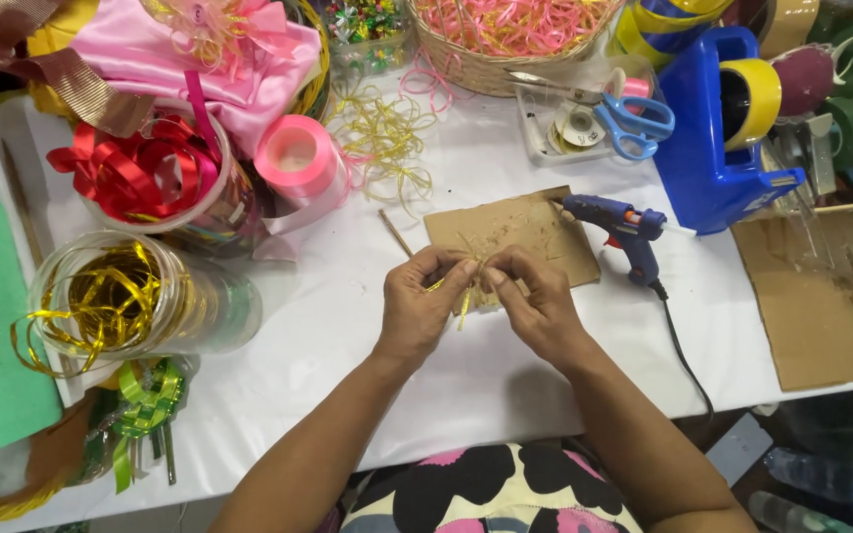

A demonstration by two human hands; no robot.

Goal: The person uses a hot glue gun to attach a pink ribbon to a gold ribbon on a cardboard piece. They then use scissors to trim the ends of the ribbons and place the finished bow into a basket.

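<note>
Thin gold ribbon (468,292), shiny, looped, strands dangling; left hand (419,306) and right hand (537,304) grip pinched on it.

This is a craft worktable for making ribbon decorations, likely a small workshop. A white table (348,326) is crowded with supplies: clear jars of gold ribbon (111,296) and red ribbon (140,173), a pink ribbon roll (296,158), a basket (491,69) of pink strips, blue scissors (634,123), a blue tape dispenser (718,138) and a glue gun (619,225). Glue-stained cardboard (535,232) serves as a work mat, with a larger sheet (821,296) to the right.
</note>
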